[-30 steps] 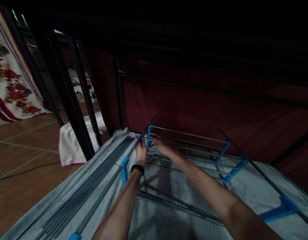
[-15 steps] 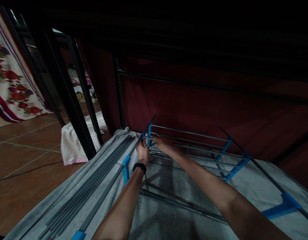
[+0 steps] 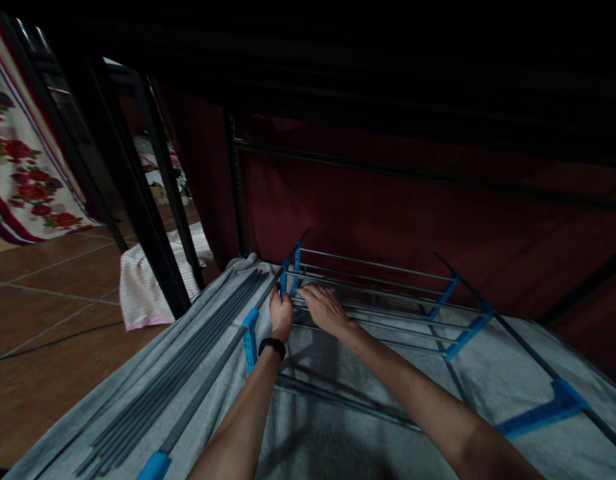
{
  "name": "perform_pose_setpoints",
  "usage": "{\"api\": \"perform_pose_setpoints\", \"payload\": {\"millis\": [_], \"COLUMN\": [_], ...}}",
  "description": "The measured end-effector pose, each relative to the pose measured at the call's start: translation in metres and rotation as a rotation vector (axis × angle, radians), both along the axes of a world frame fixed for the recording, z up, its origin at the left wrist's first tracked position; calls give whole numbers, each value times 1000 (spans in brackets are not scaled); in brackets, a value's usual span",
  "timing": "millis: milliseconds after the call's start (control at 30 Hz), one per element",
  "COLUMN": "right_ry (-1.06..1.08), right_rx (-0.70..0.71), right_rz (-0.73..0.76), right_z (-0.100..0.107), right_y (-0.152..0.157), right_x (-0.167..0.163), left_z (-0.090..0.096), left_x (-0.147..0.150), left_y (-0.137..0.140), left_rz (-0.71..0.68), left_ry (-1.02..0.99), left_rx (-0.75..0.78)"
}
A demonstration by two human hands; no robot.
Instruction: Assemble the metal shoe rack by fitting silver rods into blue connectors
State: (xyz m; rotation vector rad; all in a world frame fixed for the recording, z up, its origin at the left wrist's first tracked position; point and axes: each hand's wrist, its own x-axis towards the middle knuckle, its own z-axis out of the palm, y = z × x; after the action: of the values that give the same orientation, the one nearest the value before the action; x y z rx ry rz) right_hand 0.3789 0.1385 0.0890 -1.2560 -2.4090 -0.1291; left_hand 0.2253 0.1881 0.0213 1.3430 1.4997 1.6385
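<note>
A rack frame of grey poles, blue plastic brackets and thin metal rods lies on a grey blanket (image 3: 333,427). My left hand (image 3: 281,313), with a black wristband, is closed round a blue bracket (image 3: 283,281) on the left side pole (image 3: 208,393). Just to its right, my right hand (image 3: 325,310) has its fingers together at the left end of a lower metal rod (image 3: 368,321); its fingertips are partly hidden. Several rods span from the left brackets to the blue bracket (image 3: 471,335) on the right pole (image 3: 525,350).
Several loose grey tubes (image 3: 183,373) lie along the blanket's left side. Dark metal posts (image 3: 133,193) stand at the left, with a dark red cloth (image 3: 388,213) behind. A striped cloth (image 3: 143,287) hangs near the tiled floor (image 3: 53,320). A dark overhang is above.
My right hand has moved down from the upper rod to a lower one. The upper rod now spans uncovered to the left bracket. My left hand has shifted slightly down along the bracket.
</note>
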Motion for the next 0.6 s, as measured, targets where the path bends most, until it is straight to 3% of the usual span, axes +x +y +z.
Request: {"api": "perform_pose_setpoints", "payload": {"millis": [167,267,600], "right_ry": [-81,-114,-119], "right_rx": [-254,-352,-335], "right_rz": [-193,-212,-140], "right_z": [-22,-26,-26], "right_y": [8,16,20], "right_x": [5,4,5], "left_z": [-22,-24,-17], "left_x": [-3,-5,-5], "left_y": [-5,-4,-1], "left_rz": [12,1,13], "left_ry": [-8,-16,-34], "left_rx": [-74,-90,-66]}}
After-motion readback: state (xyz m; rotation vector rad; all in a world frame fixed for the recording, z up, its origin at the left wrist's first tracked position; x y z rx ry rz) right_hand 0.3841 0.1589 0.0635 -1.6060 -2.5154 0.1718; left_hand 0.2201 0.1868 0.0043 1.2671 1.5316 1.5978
